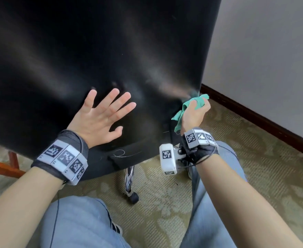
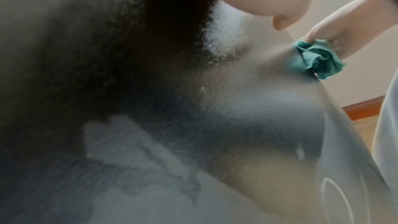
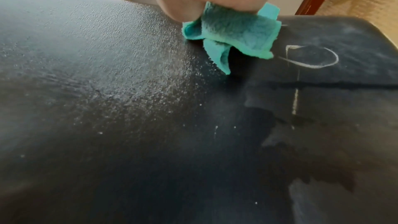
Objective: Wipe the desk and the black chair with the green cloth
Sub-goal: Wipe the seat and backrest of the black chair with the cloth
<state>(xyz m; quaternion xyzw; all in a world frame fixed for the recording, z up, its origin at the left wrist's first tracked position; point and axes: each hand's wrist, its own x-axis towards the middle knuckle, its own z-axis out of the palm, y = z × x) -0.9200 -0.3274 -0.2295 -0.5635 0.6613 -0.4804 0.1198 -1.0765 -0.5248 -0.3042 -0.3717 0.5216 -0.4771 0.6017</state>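
The work in hand was the chair half of the task: the back of the black chair (image 1: 97,51) filled most of the head view, and the desk itself was not in view. The right hand (image 1: 195,113) had its fingers curled round the bunched green cloth (image 1: 188,108), which sat against the right-hand edge of the backrest low down, just above where the backrest met the seat; a loose tail of cloth hung below the fist. The right wrist view showed the cloth touching the grained black surface, with pale specks and a dusty sheen spread across the panel to its left. The left hand (image 1: 100,115) lay flat on the lower backrest with fingers straight and spread, holding nothing, apparently bracing the chair against rolling on its castor (image 1: 133,198). A chalk-like white loop mark (image 3: 310,56) showed on the darker section just beside the cloth. Judging from the speckled area not yet cleaned, the next move called for drawing the cloth back across the panel toward the braced hand with firm pressure, then working down over the marked lower section.
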